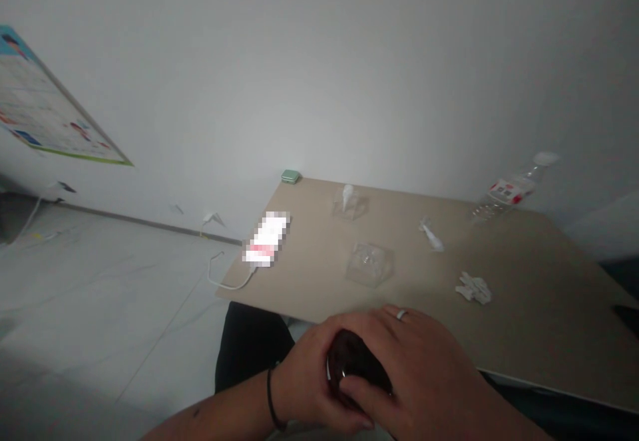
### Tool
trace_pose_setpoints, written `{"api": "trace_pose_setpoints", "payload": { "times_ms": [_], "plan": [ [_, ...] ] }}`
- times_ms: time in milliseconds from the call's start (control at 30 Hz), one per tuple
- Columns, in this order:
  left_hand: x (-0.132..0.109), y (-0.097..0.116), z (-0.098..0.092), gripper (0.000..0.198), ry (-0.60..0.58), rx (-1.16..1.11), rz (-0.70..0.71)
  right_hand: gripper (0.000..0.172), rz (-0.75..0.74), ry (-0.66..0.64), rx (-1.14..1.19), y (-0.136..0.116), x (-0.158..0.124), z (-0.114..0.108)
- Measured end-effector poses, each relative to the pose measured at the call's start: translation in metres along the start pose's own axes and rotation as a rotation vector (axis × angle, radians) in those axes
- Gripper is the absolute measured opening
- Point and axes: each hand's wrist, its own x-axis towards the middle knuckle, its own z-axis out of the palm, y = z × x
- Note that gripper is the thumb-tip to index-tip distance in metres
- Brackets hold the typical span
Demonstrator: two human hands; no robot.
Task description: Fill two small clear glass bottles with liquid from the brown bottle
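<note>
Both my hands are closed around a dark reddish-brown, shiny rounded object (355,359) near the front edge of the table. My left hand (307,378), with a dark band on its wrist, grips the left side of it. From the right, my right hand (414,361) curls over the object, its thumb lying across the front face. A ring shows on one finger of that hand. Much of the object is hidden by the fingers, so I cannot tell its exact kind. Just beyond the hands stands a clear plastic container (369,265) with something transparent in it.
On the beige table (309,281) lie a lit, blurred-out phone (268,238) with a white cable (234,287), a small green case (290,176), a second clear container (348,205) holding white tissue, a twisted tissue (431,235), a crumpled tissue (474,288) and a plastic bottle (512,188).
</note>
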Motion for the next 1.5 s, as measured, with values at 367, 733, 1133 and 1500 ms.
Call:
{"api": "trace_pose_setpoints", "payload": {
  "times_ms": [367, 733, 1133, 1500],
  "plan": [
    [0.037, 0.008, -0.014, 0.098, -0.011, 0.054, 0.026, 0.024, 0.15, -0.017, -0.124, 0.014, 0.019, -0.013],
    [0.069, -0.029, -0.018, 0.102, 0.089, -0.005, 0.061, 0.019, 0.156, 0.001, -0.375, 0.028, 0.038, -0.023],
    [0.063, -0.039, -0.015, 0.103, 0.1, 0.007, 0.059, 0.02, 0.099, -0.012, -0.38, 0.027, 0.041, -0.016],
    [0.059, -0.05, -0.015, 0.108, 0.081, -0.038, 0.059, 0.022, -0.015, 0.12, -0.167, 0.037, 0.036, -0.028]
  ]
}}
